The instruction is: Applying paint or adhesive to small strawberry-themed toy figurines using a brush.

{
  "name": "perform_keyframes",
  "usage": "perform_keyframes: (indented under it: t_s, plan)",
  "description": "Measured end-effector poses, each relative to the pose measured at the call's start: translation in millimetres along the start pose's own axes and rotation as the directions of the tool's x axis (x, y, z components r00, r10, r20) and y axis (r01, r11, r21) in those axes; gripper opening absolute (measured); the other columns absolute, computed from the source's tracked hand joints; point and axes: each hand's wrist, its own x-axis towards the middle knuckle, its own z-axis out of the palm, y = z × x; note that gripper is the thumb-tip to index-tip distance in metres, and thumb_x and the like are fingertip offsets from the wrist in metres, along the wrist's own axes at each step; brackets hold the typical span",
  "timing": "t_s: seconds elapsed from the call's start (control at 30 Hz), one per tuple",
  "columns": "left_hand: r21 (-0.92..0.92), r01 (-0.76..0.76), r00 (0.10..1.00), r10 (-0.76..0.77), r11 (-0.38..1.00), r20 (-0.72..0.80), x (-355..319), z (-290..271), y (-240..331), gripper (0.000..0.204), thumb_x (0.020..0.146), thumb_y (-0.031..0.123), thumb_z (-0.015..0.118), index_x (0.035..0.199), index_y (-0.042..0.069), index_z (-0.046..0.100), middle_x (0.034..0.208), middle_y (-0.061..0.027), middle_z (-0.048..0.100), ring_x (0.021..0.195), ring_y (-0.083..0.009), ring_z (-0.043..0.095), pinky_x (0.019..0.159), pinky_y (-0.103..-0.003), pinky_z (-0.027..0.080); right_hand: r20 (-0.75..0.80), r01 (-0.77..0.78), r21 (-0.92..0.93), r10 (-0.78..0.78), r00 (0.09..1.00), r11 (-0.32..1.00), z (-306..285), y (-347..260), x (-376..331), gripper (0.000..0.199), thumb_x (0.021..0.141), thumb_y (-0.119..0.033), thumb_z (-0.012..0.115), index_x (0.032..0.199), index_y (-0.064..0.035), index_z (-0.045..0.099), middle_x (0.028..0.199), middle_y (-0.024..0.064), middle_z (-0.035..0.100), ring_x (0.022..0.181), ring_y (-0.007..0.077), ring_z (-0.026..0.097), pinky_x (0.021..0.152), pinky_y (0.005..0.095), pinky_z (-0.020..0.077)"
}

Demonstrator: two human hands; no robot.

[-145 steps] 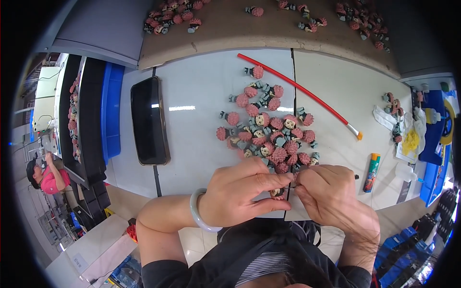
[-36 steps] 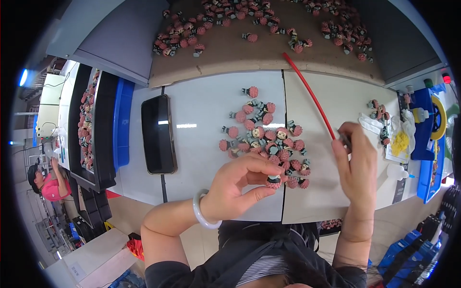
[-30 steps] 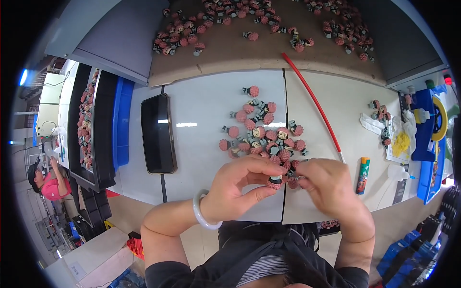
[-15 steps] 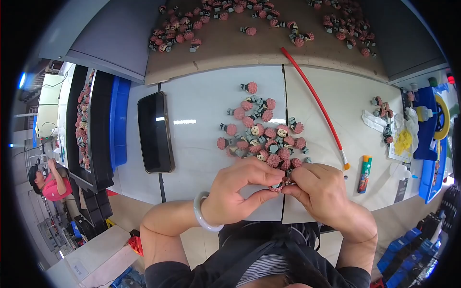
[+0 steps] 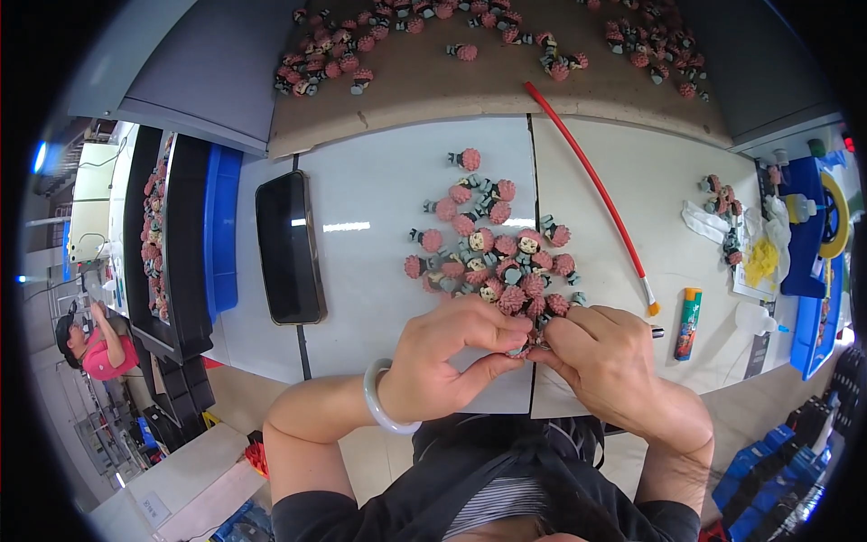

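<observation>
My left hand [image 5: 456, 348], with a pale bangle on the wrist, pinches a small toy figurine [image 5: 518, 350] between thumb and fingertips. Most of that figurine is covered by the fingers. Closed against it from the other side is my right hand [image 5: 601, 357]; whatever lies between its fingertips is too small and hidden to make out. A short dark and silver end [image 5: 657, 331] shows just past the right hand's knuckles; I cannot tell whether it belongs to something held. Right beyond both hands lies a loose pile of figurines [image 5: 511, 298] with pink knobbly hair and dark and grey bodies.
A black phone [image 5: 289, 248] lies at left. To the right are a long red-handled brush [image 5: 596, 185], a green-orange tube [image 5: 688, 323] and a white bottle [image 5: 751, 318]. More figurines cover a brown shelf [image 5: 406, 95] at the back. A black tray [image 5: 185, 244] stands at far left.
Both hands stay together around the figurine, with the right fingers slightly shifted. More of the dark and silver end shows beside the right hand. The view has tilted slightly.
</observation>
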Motion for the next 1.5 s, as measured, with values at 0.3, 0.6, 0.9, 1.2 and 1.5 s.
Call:
perform_keyframes:
  t_s: [0.3, 0.6, 0.9, 1.2, 1.5]
  plan:
    - [-0.451, 0.27, 0.962, -0.259, 0.85, 0.089, -2, 2, -4, 0.031, 0.077, -0.008, 0.058, 0.106, -0.001, 0.051, 0.108, -0.0113, 0.052, 0.093, -0.0198, 0.059, 0.082, -0.031, 0.048, -0.168, -0.174, -0.066, 0.161, 0.973, 0.983, -14, 20, 8, 0.024, 0.069, -0.016, 0.068, 0.081, -0.0035, 0.053, 0.06, 0.0099, 0.052, 0.054, 0.0292, 0.052, 0.049, 0.0358, 0.041]
    - [-0.47, 0.337, 0.94, -0.318, 0.816, 0.123, -3, -2, 1, 0.039, 0.075, -0.009, 0.06, 0.11, 0.001, 0.049, 0.106, -0.0085, 0.048, 0.096, -0.0179, 0.056, 0.084, -0.03, 0.048, -0.105, -0.485, -0.256, 0.475, 0.874, 0.836, -29, 41, 8, 0.015, 0.077, -0.011, 0.06, 0.086, -0.0023, 0.051, 0.063, 0.0133, 0.058, 0.057, 0.0285, 0.057, 0.051, 0.0348, 0.0418]
    - [-0.362, 0.305, 0.952, -0.269, 0.881, 0.148, -3, 3, -3, 0.039, 0.073, -0.016, 0.059, 0.107, 0.0, 0.048, 0.1, -0.0094, 0.044, 0.094, -0.0222, 0.059, 0.085, -0.034, 0.051, -0.328, 0.222, 0.3, -0.118, 0.937, 0.928, -22, 9, 6, 0.019, 0.064, 0.0, 0.061, 0.08, -0.0049, 0.054, 0.068, 0.0051, 0.06, 0.058, 0.0197, 0.057, 0.054, 0.0279, 0.0464]
    - [-0.468, 0.257, 0.966, -0.208, 0.845, 0.156, -4, -2, -7, 0.034, 0.078, -0.011, 0.055, 0.109, 0.0, 0.045, 0.106, -0.0112, 0.045, 0.098, -0.0231, 0.056, 0.087, -0.04, 0.049, -0.295, -0.524, -0.143, 0.469, 0.833, 0.84, -42, 39, 4, 0.007, 0.08, -0.004, 0.052, 0.084, 0.0008, 0.051, 0.067, 0.0102, 0.053, 0.055, 0.018, 0.052, 0.049, 0.0276, 0.0366]
    - [-0.469, 0.278, 0.961, -0.251, 0.839, 0.119, -4, -1, -1, 0.037, 0.076, -0.01, 0.058, 0.112, -0.001, 0.05, 0.109, -0.0107, 0.05, 0.094, -0.018, 0.058, 0.082, -0.029, 0.048, -0.013, 0.054, 0.151, -0.052, 0.999, 0.987, -8, 5, 4, 0.019, 0.067, -0.013, 0.069, 0.078, -0.0049, 0.056, 0.069, 0.0084, 0.055, 0.062, 0.0269, 0.056, 0.052, 0.0343, 0.043]
